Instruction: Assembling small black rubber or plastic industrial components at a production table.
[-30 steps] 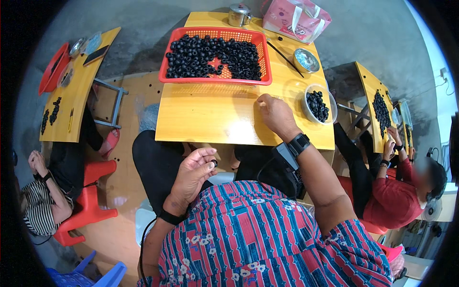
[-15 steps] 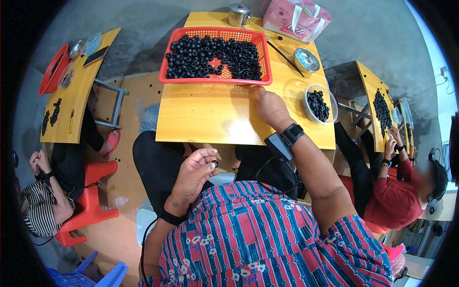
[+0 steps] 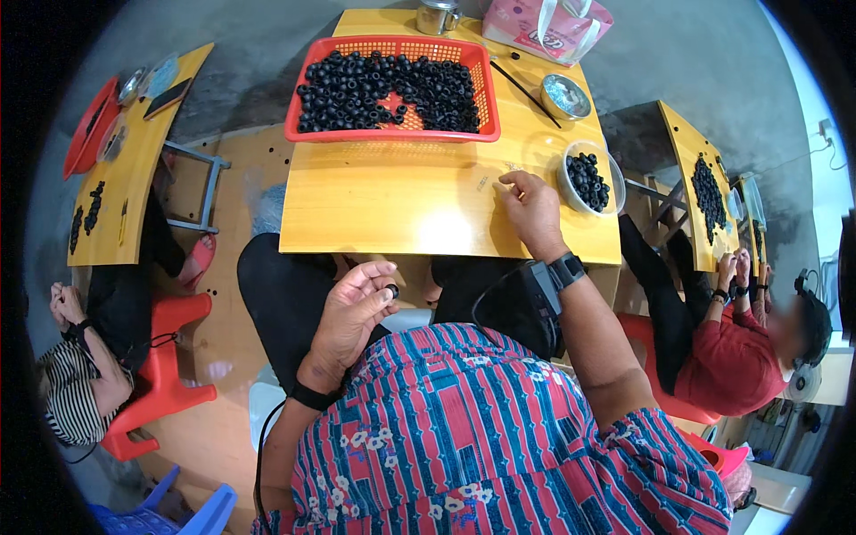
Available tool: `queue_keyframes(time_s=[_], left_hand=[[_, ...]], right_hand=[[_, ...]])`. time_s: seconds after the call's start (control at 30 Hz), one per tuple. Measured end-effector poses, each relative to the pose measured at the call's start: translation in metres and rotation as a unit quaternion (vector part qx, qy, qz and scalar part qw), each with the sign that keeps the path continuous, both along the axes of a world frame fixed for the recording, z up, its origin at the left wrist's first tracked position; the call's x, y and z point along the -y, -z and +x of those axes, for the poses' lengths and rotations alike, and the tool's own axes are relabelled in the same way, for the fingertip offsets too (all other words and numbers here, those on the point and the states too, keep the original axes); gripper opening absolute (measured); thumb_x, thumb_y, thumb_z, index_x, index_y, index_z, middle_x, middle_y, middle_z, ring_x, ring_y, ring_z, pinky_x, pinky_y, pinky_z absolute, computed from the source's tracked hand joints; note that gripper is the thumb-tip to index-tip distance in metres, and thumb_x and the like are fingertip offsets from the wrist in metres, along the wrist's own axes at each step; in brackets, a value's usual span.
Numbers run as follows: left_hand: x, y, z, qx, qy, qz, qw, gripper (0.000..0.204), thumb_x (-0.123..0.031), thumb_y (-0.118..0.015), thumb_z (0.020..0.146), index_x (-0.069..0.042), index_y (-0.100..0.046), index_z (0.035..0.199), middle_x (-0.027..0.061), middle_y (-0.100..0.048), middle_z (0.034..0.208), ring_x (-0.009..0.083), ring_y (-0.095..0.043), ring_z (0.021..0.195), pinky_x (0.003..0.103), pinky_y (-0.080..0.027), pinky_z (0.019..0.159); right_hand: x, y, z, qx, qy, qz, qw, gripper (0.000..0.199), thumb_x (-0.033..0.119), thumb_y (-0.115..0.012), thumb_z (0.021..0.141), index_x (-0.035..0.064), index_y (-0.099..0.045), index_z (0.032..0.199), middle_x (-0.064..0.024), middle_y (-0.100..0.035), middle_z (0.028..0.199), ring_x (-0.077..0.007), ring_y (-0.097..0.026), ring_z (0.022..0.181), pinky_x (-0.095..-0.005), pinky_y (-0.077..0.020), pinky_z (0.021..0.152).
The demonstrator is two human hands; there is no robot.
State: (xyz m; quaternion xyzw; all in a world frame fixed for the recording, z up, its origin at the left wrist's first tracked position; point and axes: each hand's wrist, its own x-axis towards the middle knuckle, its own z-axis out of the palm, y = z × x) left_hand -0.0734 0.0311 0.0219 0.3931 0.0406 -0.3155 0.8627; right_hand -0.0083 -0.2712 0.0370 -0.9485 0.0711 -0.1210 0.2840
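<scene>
My left hand (image 3: 353,308) is raised over my lap below the table edge, pinching a small black ring (image 3: 391,291) between thumb and fingertips. My right hand (image 3: 533,211), with a black wristband, rests on the yellow wooden table (image 3: 392,214), fingertips touching small pale pieces (image 3: 484,182) on the tabletop beside a clear bowl (image 3: 565,184) of black rings. A red basket (image 3: 392,134) full of black rings stands at the table's far side.
A metal cup (image 3: 437,16), a pink bag (image 3: 546,27), a round tin (image 3: 564,96) and a thin black stick (image 3: 524,82) sit at the back right. Other people work at yellow tables on the left (image 3: 76,374) and right (image 3: 731,357). Red stool (image 3: 160,374) at left.
My right hand reached forward toward the basket's corner, then drew back to the right near the bowl. My left hand stays over my lap, fingers now pinched on a ring.
</scene>
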Motion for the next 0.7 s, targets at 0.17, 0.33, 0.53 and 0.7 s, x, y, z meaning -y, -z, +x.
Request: queue_keyframes(time_s=[0.17,0.33,0.53,0.7], left_hand=[[0.002,0.000,0.000,-0.005,-0.001,0.006,1.000,0.032,0.000,-0.058,0.087,-0.003,-0.052,0.119,0.0025,-0.055,0.100,0.0081,-0.056,0.088,0.025,-0.050,0.078],[0.001,-0.002,-0.002,-0.010,0.001,0.004,1.000,0.033,0.000,-0.059,0.087,-0.003,-0.052,0.119,0.0023,-0.056,0.099,0.0082,-0.056,0.087,0.024,-0.050,0.078],[0.001,-0.005,-0.004,-0.003,-0.003,0.004,1.000,0.033,0.000,-0.059,0.087,-0.002,-0.052,0.119,0.0022,-0.056,0.097,0.0082,-0.056,0.086,0.024,-0.050,0.077],[0.001,-0.005,-0.003,0.004,-0.001,0.003,1.000,0.033,0.000,-0.059,0.087,-0.002,-0.052,0.120,0.0027,-0.055,0.097,0.0084,-0.056,0.086,0.024,-0.050,0.077]], right_hand=[[-0.005,-0.004,0.003,0.042,-0.073,-0.064,0.994,0.023,0.008,-0.059,0.078,0.0110,-0.065,0.100,-0.0161,-0.060,0.086,-0.0317,-0.062,0.073,-0.0410,-0.0498,0.066],[-0.011,-0.007,0.016,-0.006,-0.116,-0.179,0.977,0.019,0.010,-0.054,0.081,0.0119,-0.065,0.097,-0.0152,-0.058,0.086,-0.0349,-0.061,0.075,-0.0422,-0.0509,0.068],[-0.006,0.004,0.025,-0.015,-0.100,-0.195,0.976,0.012,0.012,-0.055,0.082,0.0094,-0.065,0.089,-0.0132,-0.060,0.086,-0.0339,-0.061,0.077,-0.0426,-0.0501,0.070],[-0.005,0.003,0.019,0.000,-0.114,-0.184,0.976,0.011,0.013,-0.055,0.083,0.0067,-0.064,0.085,-0.0135,-0.061,0.086,-0.0343,-0.060,0.077,-0.0430,-0.0499,0.069]])
